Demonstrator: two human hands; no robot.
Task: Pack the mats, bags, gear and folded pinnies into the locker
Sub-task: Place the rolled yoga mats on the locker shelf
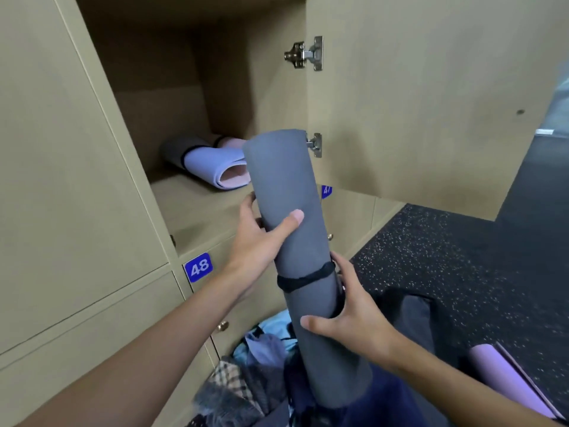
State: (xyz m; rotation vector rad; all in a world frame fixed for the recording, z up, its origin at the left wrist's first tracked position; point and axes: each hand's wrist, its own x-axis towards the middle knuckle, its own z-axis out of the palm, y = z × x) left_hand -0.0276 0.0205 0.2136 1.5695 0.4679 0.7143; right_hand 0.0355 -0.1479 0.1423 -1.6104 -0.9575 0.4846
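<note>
Head view: I see grey rolled mat [289, 229] held tilted, near upright, in front of open locker [197, 208], top end at shelf mouth. Left hand [258, 238] wraps mid-roll, thumb across front. Right hand [354, 312] curls round lower part, just under black strap [304, 277]. Lilac mat [212, 164] lies inside at back. I judge roll light, soft foam, squashy yet grippy; two-handed hold either side of strap suits it.
</note>
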